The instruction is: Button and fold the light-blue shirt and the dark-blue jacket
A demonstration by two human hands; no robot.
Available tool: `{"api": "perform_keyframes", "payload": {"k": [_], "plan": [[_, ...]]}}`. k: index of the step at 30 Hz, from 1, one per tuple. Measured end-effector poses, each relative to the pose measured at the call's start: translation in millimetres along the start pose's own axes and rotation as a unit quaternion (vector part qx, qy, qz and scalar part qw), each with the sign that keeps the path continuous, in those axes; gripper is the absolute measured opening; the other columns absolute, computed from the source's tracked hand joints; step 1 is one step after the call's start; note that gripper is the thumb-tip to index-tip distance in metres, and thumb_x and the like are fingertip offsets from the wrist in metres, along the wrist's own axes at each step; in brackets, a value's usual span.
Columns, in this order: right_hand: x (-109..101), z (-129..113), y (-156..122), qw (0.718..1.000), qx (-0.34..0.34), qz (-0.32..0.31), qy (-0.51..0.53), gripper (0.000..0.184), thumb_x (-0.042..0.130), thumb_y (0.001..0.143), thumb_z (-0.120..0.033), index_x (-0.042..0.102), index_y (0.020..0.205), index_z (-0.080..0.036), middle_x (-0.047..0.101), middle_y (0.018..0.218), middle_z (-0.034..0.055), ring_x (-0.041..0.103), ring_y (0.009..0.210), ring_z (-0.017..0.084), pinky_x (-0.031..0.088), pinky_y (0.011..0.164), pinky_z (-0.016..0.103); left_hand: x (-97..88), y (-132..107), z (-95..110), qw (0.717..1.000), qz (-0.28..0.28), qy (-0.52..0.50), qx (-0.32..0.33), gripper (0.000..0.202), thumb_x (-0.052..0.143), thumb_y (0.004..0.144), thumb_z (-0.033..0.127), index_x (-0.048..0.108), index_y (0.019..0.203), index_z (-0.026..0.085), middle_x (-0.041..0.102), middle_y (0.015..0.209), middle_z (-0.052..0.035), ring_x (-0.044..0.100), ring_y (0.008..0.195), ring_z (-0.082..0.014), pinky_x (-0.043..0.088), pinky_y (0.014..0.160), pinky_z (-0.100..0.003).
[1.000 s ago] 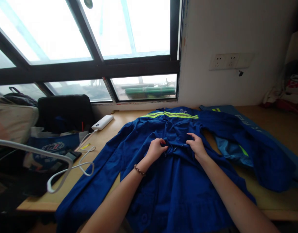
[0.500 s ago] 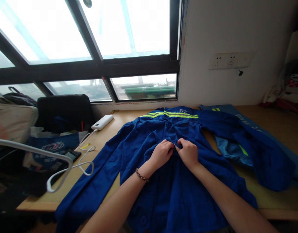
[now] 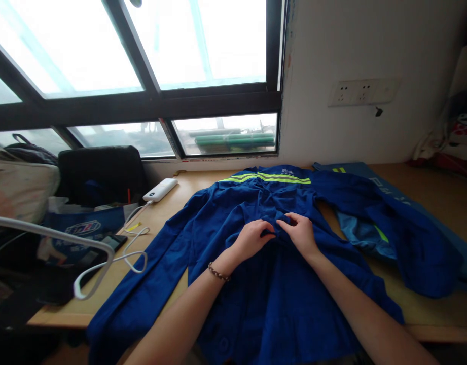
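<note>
A blue work jacket [image 3: 233,203] with yellow-green reflective stripes lies spread over the table, sleeves out to both sides. My left hand [image 3: 254,237] pinches the fabric at the middle of its front. Close beside it on the right, my right hand [image 3: 299,230] grips a raised fold of the same cloth between thumb and fingers. The fabric bunches up between the two hands. Whether a button or another fastener sits there is too small to tell.
Under the right sleeve lies a lighter blue garment or bag [image 3: 389,190]. A white power bank [image 3: 160,190] with a white cable [image 3: 138,263] rests on the table [image 3: 62,315] at left. Bags [image 3: 81,230] stand beyond its left end. A window and wall sockets [image 3: 362,92] are behind.
My right hand has turned, its fingers opening somewhat and lifting the cloth. My left hand has shifted slightly left and down, still at the jacket front.
</note>
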State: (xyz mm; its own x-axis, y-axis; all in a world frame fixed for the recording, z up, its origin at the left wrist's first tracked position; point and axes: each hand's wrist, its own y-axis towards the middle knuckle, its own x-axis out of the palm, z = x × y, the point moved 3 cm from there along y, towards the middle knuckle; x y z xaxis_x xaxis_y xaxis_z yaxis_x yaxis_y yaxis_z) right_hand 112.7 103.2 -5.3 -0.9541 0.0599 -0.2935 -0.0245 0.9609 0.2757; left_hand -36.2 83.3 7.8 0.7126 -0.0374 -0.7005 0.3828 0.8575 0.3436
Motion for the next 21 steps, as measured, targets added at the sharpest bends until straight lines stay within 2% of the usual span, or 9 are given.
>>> {"api": "perform_keyframes", "payload": {"k": [2, 3, 6, 8, 10, 14, 18, 21], "plan": [[0.9, -9.5, -5.8, 0.984, -0.096, 0.031, -0.149, 0.012, 0.055, 0.073, -0.028, 0.060, 0.073, -0.017, 0.060, 0.073, 0.0050, 0.054, 0.074, 0.019, 0.040, 0.070, 0.030, 8.9, -2.4, 3.1, 0.999, -0.018, 0.029, 0.009, 0.008, 0.059, 0.070, 0.017, 0.062, 0.077, 0.018, 0.062, 0.077, -0.0020, 0.056, 0.074, -0.0144, 0.043, 0.071, -0.026], [2.6, -12.6, -8.3, 0.973, -0.128, 0.031, -0.190, 0.010, 0.053, 0.074, -0.025, 0.059, 0.072, -0.017, 0.059, 0.074, 0.0048, 0.053, 0.075, 0.018, 0.040, 0.071, 0.029, 11.9, -3.0, 3.1, 1.000, -0.011, 0.025, 0.000, 0.008, 0.059, 0.069, 0.016, 0.062, 0.076, 0.017, 0.061, 0.075, -0.0018, 0.056, 0.072, -0.0142, 0.043, 0.069, -0.025], [7.0, -12.6, -9.3, 0.972, -0.145, -0.004, -0.183, 0.008, 0.053, 0.074, -0.022, 0.059, 0.070, -0.018, 0.059, 0.073, 0.0035, 0.053, 0.069, 0.016, 0.039, 0.065, 0.026, 13.1, -2.6, -2.7, 0.995, 0.058, -0.055, -0.066, 0.005, 0.059, 0.067, 0.016, 0.062, 0.071, 0.016, 0.061, 0.074, -0.0020, 0.055, 0.070, -0.0132, 0.043, 0.065, -0.024], [8.0, -6.4, -4.3, 0.989, -0.105, -0.033, -0.102, 0.010, 0.058, 0.070, -0.027, 0.061, 0.070, -0.017, 0.060, 0.071, 0.0024, 0.053, 0.066, 0.015, 0.040, 0.061, 0.025, 10.5, -1.6, -9.4, 0.980, 0.093, -0.123, -0.124, 0.006, 0.063, 0.063, 0.020, 0.062, 0.065, 0.014, 0.061, 0.072, -0.0022, 0.055, 0.068, -0.0130, 0.043, 0.062, -0.023], [9.2, 0.9, 1.5, 0.996, -0.045, -0.074, 0.000, 0.018, 0.063, 0.065, -0.032, 0.063, 0.071, -0.016, 0.061, 0.069, 0.0017, 0.054, 0.064, 0.014, 0.040, 0.058, 0.024, 8.1, -0.8, -15.9, 0.958, 0.095, -0.198, -0.182, 0.013, 0.067, 0.059, 0.024, 0.063, 0.064, 0.013, 0.060, 0.067, -0.0021, 0.054, 0.064, -0.0126, 0.041, 0.058, -0.022], [10.7, 6.7, 5.2, 0.984, 0.060, -0.119, 0.121, 0.027, 0.068, 0.058, -0.035, 0.065, 0.072, -0.012, 0.062, 0.063, 0.0010, 0.053, 0.056, 0.013, 0.039, 0.053, 0.023, 4.6, -1.6, -24.9, 0.903, 0.081, -0.325, -0.270, 0.024, 0.070, 0.057, 0.030, 0.065, 0.071, 0.011, 0.061, 0.065, -0.0032, 0.052, 0.058, -0.0102, 0.038, 0.050, -0.019], [12.0, 4.6, 0.7, 0.967, 0.108, -0.133, 0.188, 0.028, 0.071, 0.056, -0.034, 0.067, 0.073, -0.011, 0.064, 0.065, 0.0023, 0.054, 0.055, 0.013, 0.038, 0.052, 0.023, 2.5, -2.8, -26.9, 0.864, 0.073, -0.391, -0.309, 0.028, 0.073, 0.055, 0.030, 0.065, 0.073, 0.010, 0.060, 0.063, -0.0038, 0.051, 0.053, -0.0077, 0.037, 0.045, -0.017], [13.7, 5.9, -1.2, 0.946, 0.136, -0.154, 0.249, 0.029, 0.070, 0.058, -0.032, 0.067, 0.077, -0.011, 0.066, 0.071, 0.0046, 0.055, 0.057, 0.013, 0.039, 0.053, 0.023, 2.4, -1.9, -23.1, 0.834, 0.049, -0.456, -0.306, 0.027, 0.072, 0.058, 0.027, 0.065, 0.075, 0.007, 0.062, 0.064, -0.0065, 0.056, 0.055, -0.0094, 0.045, 0.052, -0.019]]}}
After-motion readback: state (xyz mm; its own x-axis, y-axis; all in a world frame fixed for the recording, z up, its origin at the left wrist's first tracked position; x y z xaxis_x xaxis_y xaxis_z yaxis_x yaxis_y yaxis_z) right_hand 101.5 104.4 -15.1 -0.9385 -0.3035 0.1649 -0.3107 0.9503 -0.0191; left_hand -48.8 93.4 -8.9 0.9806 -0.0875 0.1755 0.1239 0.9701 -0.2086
